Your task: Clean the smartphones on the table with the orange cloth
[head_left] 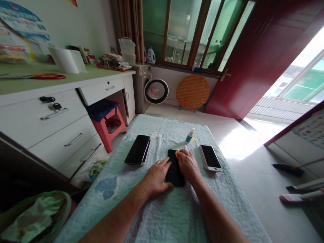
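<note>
A black phone [174, 170] lies face up in the middle of a table covered by a pale blue-green cloth [162, 209]. My left hand [156, 176] rests flat on the phone's left edge with its fingers stretched out. My right hand [188, 164] is closed on a small orange cloth [177, 153] and presses it against the upper part of the phone's screen. A second black phone [138, 149] lies to the left. A white-framed phone [210, 157] lies to the right. A small spray bottle [189, 136] stands behind the middle phone.
A white desk with drawers [60, 111] runs along the left, a red stool [108, 128] under it. A washing machine [149, 88] and a round wooden board [192, 91] stand at the back wall. A green bag [32, 216] sits at lower left. A broom [288, 168] lies on the floor at right.
</note>
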{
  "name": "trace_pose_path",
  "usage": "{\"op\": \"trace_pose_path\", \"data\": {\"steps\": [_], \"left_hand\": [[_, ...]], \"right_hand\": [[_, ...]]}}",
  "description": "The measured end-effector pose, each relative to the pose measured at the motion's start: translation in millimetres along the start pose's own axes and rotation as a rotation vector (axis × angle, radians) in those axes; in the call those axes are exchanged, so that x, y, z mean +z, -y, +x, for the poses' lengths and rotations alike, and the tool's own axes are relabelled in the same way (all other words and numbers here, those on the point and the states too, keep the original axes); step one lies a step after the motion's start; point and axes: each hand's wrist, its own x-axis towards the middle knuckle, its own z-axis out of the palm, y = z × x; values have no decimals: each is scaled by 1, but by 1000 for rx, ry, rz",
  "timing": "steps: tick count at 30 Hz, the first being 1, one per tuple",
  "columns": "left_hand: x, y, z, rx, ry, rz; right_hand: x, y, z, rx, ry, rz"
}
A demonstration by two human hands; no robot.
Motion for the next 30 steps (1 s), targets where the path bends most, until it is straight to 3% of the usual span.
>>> {"op": "trace_pose_path", "data": {"steps": [10,30], "left_hand": [[-3,-5,0,35,-26,-46],[-1,-2,0,-20,-8,15]], "right_hand": [[7,19,8,-161,123,-13],[3,-5,3,53,-15,-31]]}}
